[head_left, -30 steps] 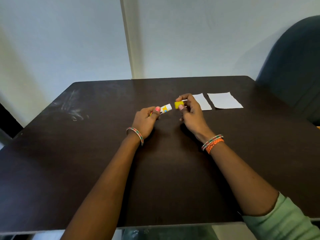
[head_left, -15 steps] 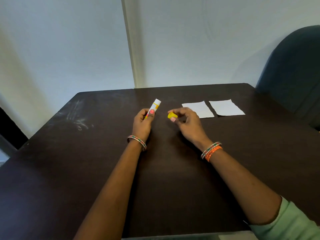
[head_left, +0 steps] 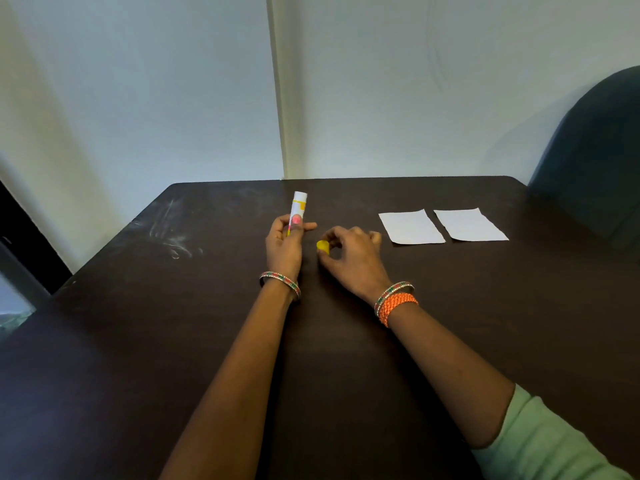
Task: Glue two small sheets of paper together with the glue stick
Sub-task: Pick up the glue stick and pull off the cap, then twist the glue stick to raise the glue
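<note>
Two hands working on dark table [head_left: 450,323], left hand [head_left: 285,245] gripping uncapped glue stick [head_left: 298,208] upright, right hand [head_left: 349,256] pinching yellow cap [head_left: 323,246] just beside it, two paper sheets [head_left: 410,226] lying beyond right hand.

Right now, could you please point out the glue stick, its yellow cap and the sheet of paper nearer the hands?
glue stick [head_left: 299,205]: head view, on the white tube above the thumb.
yellow cap [head_left: 322,246]: head view, on its visible side.
nearer sheet of paper [head_left: 410,226]: head view, at its middle.

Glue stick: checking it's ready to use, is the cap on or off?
Off: right hand holds yellow cap apart from glue stick.
</note>
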